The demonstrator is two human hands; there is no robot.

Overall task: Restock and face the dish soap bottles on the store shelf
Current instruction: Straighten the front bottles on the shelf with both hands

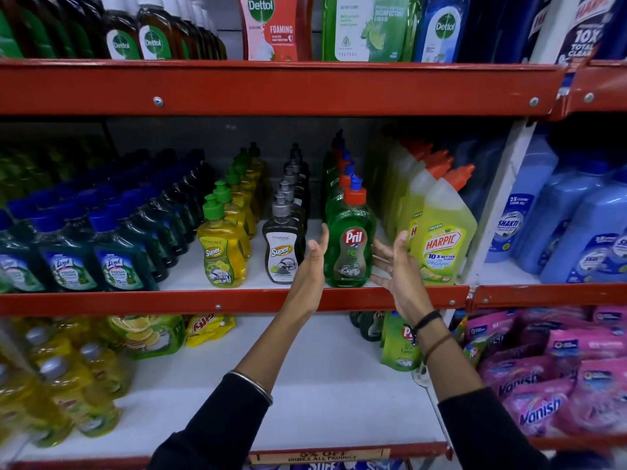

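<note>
A green Pril dish soap bottle (pixel 351 242) with a red cap stands upright at the front of the middle shelf (pixel 237 301), label facing out, heading a row of like bottles. My left hand (pixel 314 262) is just left of it, fingers spread, not touching. On the bottle's right side my right hand (pixel 395 262) is open too, palm toward it, a small gap between. Left of them stand a grey Patanjali Super bottle (pixel 283 245) and a yellow Patanjali Super bottle (pixel 222 252), each fronting its own row.
Yellow Harpic bottles (pixel 441 239) stand close on the right. Dark green Lizol bottles (pixel 115 259) fill the left. Blue Shakti bottles (pixel 583 239) are beyond the white upright. Dettol products sit above; pouches, yellow bottles and pink Vanish packs (pixel 543 395) lie below.
</note>
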